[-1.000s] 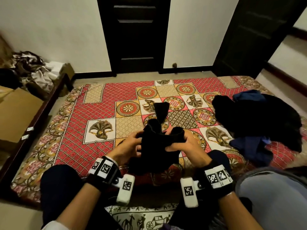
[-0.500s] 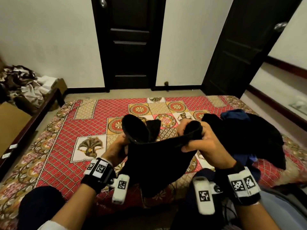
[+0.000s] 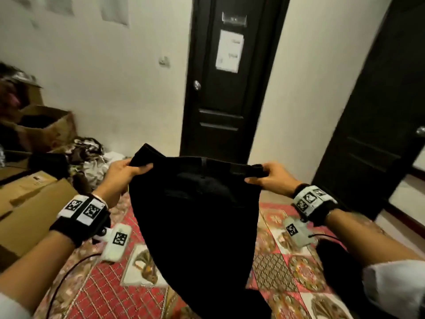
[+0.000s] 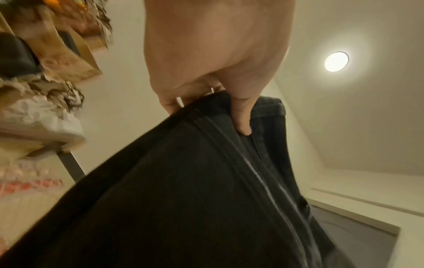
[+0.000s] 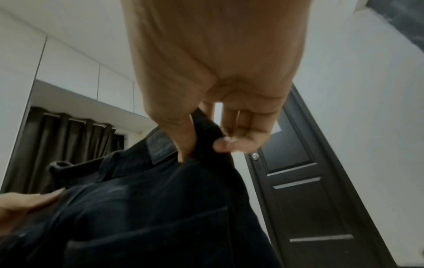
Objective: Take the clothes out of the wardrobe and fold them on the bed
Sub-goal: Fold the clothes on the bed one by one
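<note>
A pair of black trousers [image 3: 197, 217] hangs in the air in front of me, held up by the waistband over the bed [image 3: 282, 268] with its red patterned cover. My left hand [image 3: 128, 169] pinches the left end of the waistband, thumb in front of the cloth. My right hand [image 3: 266, 176] pinches the right end. In the left wrist view the fingers [image 4: 241, 116] curl over the black trousers [image 4: 183, 199]. The right wrist view shows thumb and fingers [image 5: 234, 143] clamped on the waistband beside a leather patch [image 5: 160, 145]. The lower legs drop out of sight.
Cardboard boxes [image 3: 30, 203] and a heap of crumpled clothes [image 3: 89, 155] stand at the left beside the bed. A dark door [image 3: 227, 88] is straight ahead, another dark door [image 3: 379, 134] at the right. Dark clothing [image 3: 333, 259] lies on the bed at right.
Both hands rose and moved apart, lifting the bunched black trousers off the bed and stretching the waistband out flat. My head tilted up, so more wall and door show.
</note>
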The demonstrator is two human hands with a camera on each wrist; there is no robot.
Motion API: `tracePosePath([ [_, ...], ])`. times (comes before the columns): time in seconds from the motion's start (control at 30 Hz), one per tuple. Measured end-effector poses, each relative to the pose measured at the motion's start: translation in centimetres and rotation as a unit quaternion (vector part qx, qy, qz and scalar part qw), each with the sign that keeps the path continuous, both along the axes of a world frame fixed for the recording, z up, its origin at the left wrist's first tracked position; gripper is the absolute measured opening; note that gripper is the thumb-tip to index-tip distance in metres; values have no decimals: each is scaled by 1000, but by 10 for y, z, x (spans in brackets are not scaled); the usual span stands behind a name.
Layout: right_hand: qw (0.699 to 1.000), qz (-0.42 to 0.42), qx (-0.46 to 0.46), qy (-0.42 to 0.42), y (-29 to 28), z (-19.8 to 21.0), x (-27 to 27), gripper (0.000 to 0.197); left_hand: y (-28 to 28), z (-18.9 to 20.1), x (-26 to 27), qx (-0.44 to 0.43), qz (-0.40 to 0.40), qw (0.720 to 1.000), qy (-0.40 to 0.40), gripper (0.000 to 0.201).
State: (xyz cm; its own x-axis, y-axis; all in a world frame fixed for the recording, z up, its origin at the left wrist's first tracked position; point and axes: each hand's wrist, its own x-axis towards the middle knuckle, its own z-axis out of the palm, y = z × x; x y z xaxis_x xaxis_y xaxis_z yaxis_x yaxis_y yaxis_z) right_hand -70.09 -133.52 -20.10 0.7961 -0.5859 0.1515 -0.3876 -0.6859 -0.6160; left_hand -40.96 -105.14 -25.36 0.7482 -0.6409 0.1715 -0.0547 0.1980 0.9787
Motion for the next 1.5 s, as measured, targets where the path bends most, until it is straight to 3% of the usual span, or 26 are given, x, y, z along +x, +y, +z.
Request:
tracePosePath([
  [0.03,999,-5,-34,-1,-3,15,33,14,5,19,13,-7,31,999,-7,9],
  [0.17,982,-48,-179,-37,15,90,167,40,39,108,83,-22,157,984,-80,18],
  [0.27,972,-44,-184,-139,35,165,251,38,80,179,136,-71,283,942,-163,62],
  [0.3,968,-37,-184,-168,36,186,271,36,93,199,140,-88,307,928,-192,62],
  [0.43,949,-34,-175,-261,46,248,301,34,123,257,100,-151,314,900,-263,26],
  [0.57,944,-9,-124,-304,29,246,288,29,107,241,47,-166,249,900,-316,15],
  [0.67,963,13,-49,-265,-5,197,266,14,71,196,12,-147,196,917,-314,21],
  [0.73,971,10,19,-240,-46,144,251,17,39,151,-6,-127,144,936,-296,22],
  [0.93,980,-77,148,-111,-135,-56,149,31,-69,-36,-101,4,-26,973,-228,23],
  [1.1,954,-191,225,58,-218,-235,52,29,-150,-196,-199,175,-152,948,-219,26],
  [1.2,945,-181,230,148,-237,-314,4,36,-178,-261,-242,262,-203,917,-221,27],
  [1.3,961,-144,202,120,-248,-350,-28,55,-197,-294,-272,288,-230,903,-221,27],
  [1.4,975,-108,180,70,-278,-365,-48,63,-218,-302,-292,257,-225,910,-236,27],
  [1.5,970,-162,177,29,-329,-367,-73,60,-251,-295,-314,205,-210,922,-251,26],
])
